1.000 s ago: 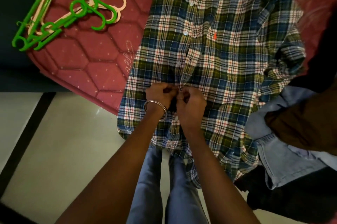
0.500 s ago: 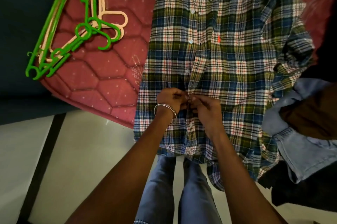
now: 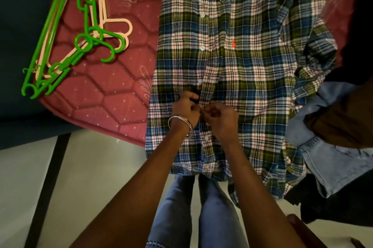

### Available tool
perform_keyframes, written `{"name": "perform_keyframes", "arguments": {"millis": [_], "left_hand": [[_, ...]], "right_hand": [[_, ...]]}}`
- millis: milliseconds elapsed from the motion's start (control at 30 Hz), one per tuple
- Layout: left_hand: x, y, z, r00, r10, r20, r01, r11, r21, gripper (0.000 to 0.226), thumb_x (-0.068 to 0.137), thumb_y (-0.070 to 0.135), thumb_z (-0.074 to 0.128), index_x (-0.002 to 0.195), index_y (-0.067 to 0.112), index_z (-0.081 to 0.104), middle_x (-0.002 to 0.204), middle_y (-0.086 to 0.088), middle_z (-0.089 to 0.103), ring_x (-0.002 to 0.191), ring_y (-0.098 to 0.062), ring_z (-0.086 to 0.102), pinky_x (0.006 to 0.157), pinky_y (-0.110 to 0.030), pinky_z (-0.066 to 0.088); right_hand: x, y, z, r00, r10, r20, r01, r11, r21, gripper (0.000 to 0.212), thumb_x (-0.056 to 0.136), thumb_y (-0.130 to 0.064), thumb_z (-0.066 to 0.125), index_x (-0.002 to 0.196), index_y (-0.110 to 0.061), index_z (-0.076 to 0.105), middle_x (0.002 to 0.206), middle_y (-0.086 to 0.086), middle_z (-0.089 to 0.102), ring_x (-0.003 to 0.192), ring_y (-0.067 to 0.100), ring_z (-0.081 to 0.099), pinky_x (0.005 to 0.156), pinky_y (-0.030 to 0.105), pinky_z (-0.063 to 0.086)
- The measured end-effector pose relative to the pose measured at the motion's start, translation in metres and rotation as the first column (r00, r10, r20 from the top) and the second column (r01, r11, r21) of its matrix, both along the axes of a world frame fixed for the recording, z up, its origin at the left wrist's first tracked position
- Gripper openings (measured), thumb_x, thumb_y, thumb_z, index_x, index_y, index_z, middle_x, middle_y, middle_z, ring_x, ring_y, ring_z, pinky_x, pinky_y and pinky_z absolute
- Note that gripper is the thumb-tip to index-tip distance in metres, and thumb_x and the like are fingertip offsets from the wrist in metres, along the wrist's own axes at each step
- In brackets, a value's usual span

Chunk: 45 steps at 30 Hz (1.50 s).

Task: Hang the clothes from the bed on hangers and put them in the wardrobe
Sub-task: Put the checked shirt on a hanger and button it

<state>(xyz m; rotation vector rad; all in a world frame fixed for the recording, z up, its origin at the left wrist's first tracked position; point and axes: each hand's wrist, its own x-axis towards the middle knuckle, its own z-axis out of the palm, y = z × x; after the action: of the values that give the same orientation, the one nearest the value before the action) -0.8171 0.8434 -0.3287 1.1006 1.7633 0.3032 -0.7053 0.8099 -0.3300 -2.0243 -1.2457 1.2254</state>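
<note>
A plaid shirt (image 3: 252,61) in blue, green and white lies flat, front up, on the red quilted bed (image 3: 113,86), its hem hanging over the bed's edge. My left hand (image 3: 186,107), with bangles on the wrist, pinches the left side of the button placket at mid-front. Close beside it, my right hand (image 3: 220,118) pinches the placket's right side. The fingers of both meet at a button. A pile of green and peach hangers (image 3: 84,41) lies on the bed to the left of the shirt.
More clothes are heaped at the right: a light blue denim garment (image 3: 327,158), a brown one (image 3: 343,118) and dark ones (image 3: 333,203). Pale floor tiles (image 3: 90,177) with a dark strip lie below the bed's edge. My legs in jeans stand under the shirt's hem.
Both hands have kept working at the shirt's placket, moving slightly up along it. The camera has shifted, so the shirt's collar now shows.
</note>
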Motion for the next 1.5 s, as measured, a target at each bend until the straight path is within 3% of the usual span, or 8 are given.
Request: {"name": "perform_keyframes", "arguments": {"millis": [200, 333, 600, 933, 1067, 1233, 1367, 1500], "left_hand": [[0.001, -0.004, -0.005, 1.0, -0.012, -0.025, 0.013, 0.999, 0.038, 0.026, 0.091, -0.004, 0.048, 0.115, 0.003, 0.051, 0.085, -0.007, 0.058, 0.077, -0.018, 0.058, 0.068, -0.026, 0.048], [0.001, -0.011, -0.007, 0.988, -0.145, -0.045, 0.15, 0.978, 0.142, 0.024, 0.083, -0.013, 0.048, 0.101, 0.001, 0.053, 0.094, -0.003, 0.05, 0.078, -0.027, 0.059, 0.073, -0.037, 0.053], [0.014, -0.007, -0.007, 0.99, 0.138, 0.01, -0.138, 0.989, -0.057, 0.035, 0.09, -0.006, 0.046, 0.121, 0.011, 0.045, 0.083, -0.006, 0.057, 0.074, -0.021, 0.056, 0.075, -0.041, 0.054], [0.01, -0.015, -0.001, 0.975, -0.09, -0.201, 0.119, 0.983, 0.14, 0.029, 0.088, 0.009, 0.061, 0.116, 0.009, 0.054, 0.108, -0.005, 0.065, 0.069, -0.019, 0.06, 0.067, -0.034, 0.052], [0.0, -0.018, 0.003, 0.956, 0.109, -0.271, -0.101, 0.994, 0.046, 0.032, 0.083, 0.031, 0.071, 0.107, 0.018, 0.056, 0.073, 0.005, 0.059, 0.068, -0.015, 0.055, 0.063, -0.026, 0.045], [-0.001, 0.0, 0.01, 0.959, 0.256, -0.124, -0.21, 0.93, 0.303, 0.012, 0.088, 0.006, 0.061, 0.096, 0.008, 0.069, 0.081, 0.002, 0.064, 0.074, -0.011, 0.059, 0.073, -0.02, 0.049], [0.0, 0.022, 0.007, 0.993, 0.114, -0.04, -0.096, 0.947, 0.306, 0.024, 0.086, -0.004, 0.055, 0.101, 0.007, 0.071, 0.098, -0.006, 0.071, 0.088, -0.017, 0.065, 0.083, -0.024, 0.052], [0.009, 0.04, 0.001, 0.994, 0.082, -0.069, -0.065, 0.973, 0.222, 0.019, 0.083, -0.005, 0.06, 0.096, 0.004, 0.072, 0.095, -0.01, 0.072, 0.089, -0.018, 0.065, 0.084, -0.017, 0.047]], "right_hand": [[-0.005, -0.005, -0.007, 0.979, -0.129, -0.157, 0.123, 0.991, -0.049, 0.005, 0.083, -0.001, 0.069, 0.081, -0.005, 0.071, 0.075, 0.008, 0.069, 0.07, 0.026, 0.067, 0.063, 0.042, 0.058], [-0.011, -0.006, -0.006, 0.959, -0.238, -0.154, 0.217, 0.966, -0.138, 0.007, 0.084, -0.004, 0.068, 0.077, -0.003, 0.07, 0.073, 0.01, 0.069, 0.07, 0.027, 0.067, 0.064, 0.043, 0.058], [0.006, -0.005, -0.001, 0.997, 0.031, -0.064, -0.034, 0.999, -0.034, 0.009, 0.088, -0.006, 0.06, 0.091, 0.002, 0.065, 0.08, 0.005, 0.064, 0.075, 0.017, 0.059, 0.066, 0.027, 0.047], [0.025, 0.007, -0.006, 0.935, 0.051, -0.352, -0.134, 0.967, -0.216, 0.007, 0.093, -0.012, 0.06, 0.086, -0.009, 0.061, 0.082, 0.003, 0.061, 0.08, 0.018, 0.057, 0.073, 0.032, 0.046], [0.032, 0.01, -0.004, 0.978, 0.193, -0.076, -0.206, 0.949, -0.24, 0.008, 0.094, -0.004, 0.053, 0.097, -0.006, 0.06, 0.091, 0.004, 0.059, 0.084, 0.014, 0.052, 0.069, 0.02, 0.04], [0.033, 0.035, 0.021, 0.911, -0.336, -0.239, 0.348, 0.937, 0.011, 0.005, 0.094, -0.011, 0.058, 0.09, -0.008, 0.056, 0.082, 0.003, 0.053, 0.075, 0.014, 0.048, 0.069, 0.018, 0.042], [0.005, 0.057, 0.015, 0.956, 0.109, 0.271, -0.138, 0.986, 0.089, 0.041, 0.081, -0.036, 0.073, 0.105, -0.01, 0.052, 0.106, 0.007, 0.053, 0.095, 0.021, 0.051, 0.074, 0.033, 0.047], [-0.003, 0.066, 0.002, 0.877, 0.117, 0.465, -0.115, 0.993, -0.032, 0.04, 0.086, -0.022, 0.066, 0.117, -0.005, 0.048, 0.122, 0.013, 0.05, 0.114, 0.03, 0.048, 0.084, 0.039, 0.047]]}}
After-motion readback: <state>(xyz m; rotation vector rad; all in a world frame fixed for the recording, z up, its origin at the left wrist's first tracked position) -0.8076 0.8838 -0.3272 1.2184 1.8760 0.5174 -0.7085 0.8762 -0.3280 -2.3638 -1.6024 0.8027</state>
